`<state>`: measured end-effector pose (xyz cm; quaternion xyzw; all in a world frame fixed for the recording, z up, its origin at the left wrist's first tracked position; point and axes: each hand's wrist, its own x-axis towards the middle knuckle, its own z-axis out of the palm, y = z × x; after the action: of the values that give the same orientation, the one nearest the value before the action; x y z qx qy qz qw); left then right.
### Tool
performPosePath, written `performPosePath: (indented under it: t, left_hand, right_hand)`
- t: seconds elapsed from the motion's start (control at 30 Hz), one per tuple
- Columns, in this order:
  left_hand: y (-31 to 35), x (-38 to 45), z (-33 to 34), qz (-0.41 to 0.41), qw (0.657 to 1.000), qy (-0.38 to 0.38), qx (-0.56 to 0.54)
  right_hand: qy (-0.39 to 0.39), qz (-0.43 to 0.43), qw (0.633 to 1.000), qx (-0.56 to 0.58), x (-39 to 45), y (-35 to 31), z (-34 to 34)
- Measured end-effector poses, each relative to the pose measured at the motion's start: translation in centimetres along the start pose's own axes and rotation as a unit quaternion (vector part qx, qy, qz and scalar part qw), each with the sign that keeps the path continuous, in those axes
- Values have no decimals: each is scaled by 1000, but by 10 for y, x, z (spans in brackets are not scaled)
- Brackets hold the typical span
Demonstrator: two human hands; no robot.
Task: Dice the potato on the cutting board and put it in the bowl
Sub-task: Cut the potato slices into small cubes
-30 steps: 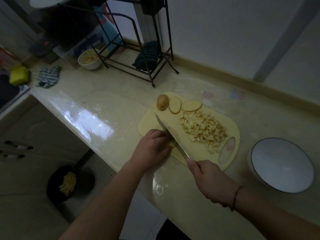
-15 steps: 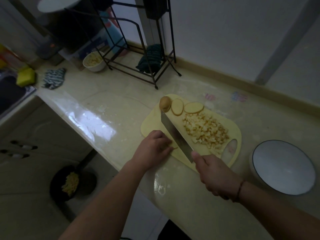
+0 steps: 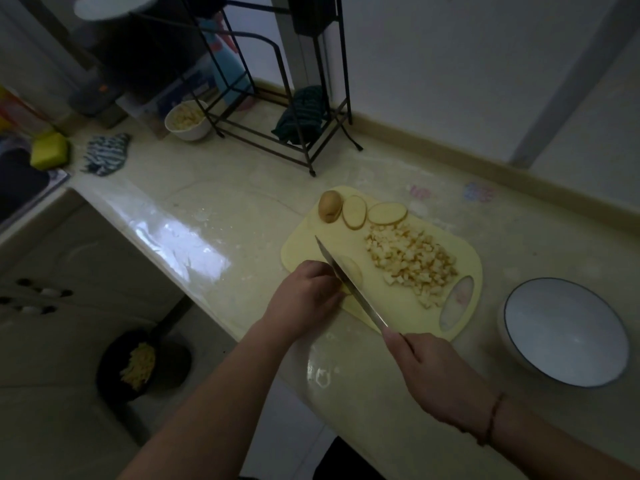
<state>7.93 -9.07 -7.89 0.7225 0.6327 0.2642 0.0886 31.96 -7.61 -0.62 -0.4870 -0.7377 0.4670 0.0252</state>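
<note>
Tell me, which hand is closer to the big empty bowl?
The right hand. It grips the knife at the board's near edge, just left of the bowl. The left hand is farther left, holding down potato across the blade.

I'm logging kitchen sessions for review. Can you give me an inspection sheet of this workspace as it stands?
Surface: pale glossy counter, glare patches.
Job's things: yellow cutting board holds diced potato pile, two slices, a potato end; white bowl on the counter beside it, no potato seen inside.
Clutter: small bowl of pieces, striped cloth, yellow sponge, black wire rack.
Grippers: left hand holds a potato piece down; right hand grips the knife.
Cables: nothing seen.
Surroundings: dim light; dark pan below counter.
</note>
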Motion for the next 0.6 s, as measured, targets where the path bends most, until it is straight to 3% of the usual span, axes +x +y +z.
performPosePath:
  t: [0.3, 0.6]
  left_hand:
    - [-7, -1, 2, 10, 1000, 3, -17]
    - [-10, -1, 3, 16, 1000, 10, -21]
  right_hand:
    - [-8, -10, 999, -46, 0, -1, 6]
    - [-22, 36, 999, 29, 32, -6, -2]
